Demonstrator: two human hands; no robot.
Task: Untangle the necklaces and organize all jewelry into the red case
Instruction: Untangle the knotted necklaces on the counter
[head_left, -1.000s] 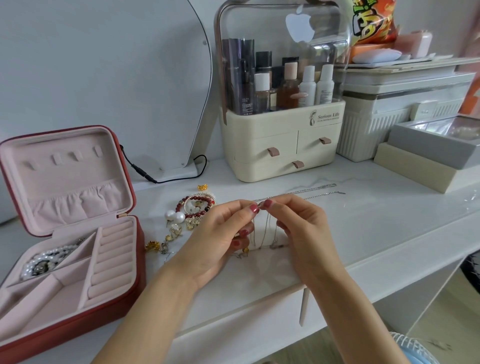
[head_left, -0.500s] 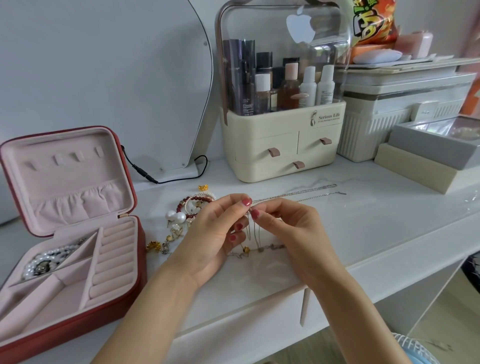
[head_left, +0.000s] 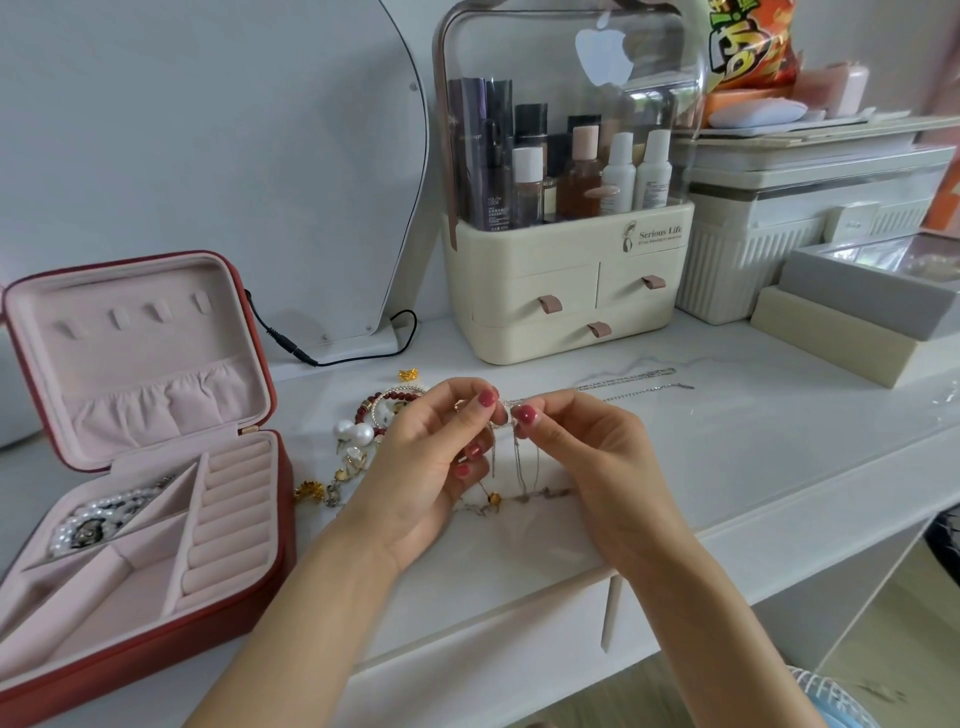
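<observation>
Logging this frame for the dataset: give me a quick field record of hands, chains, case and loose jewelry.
left hand: pinches the tangled chains
right hand: pinches the same chains
tangled chains: hang from the fingertips, lower ends on the table
red case: open, pearl strand in its back left compartment
loose jewelry: piled on the table left of the hands

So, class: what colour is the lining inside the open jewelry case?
Pale pink lining, inside the red case; the head view shows it best.
</observation>
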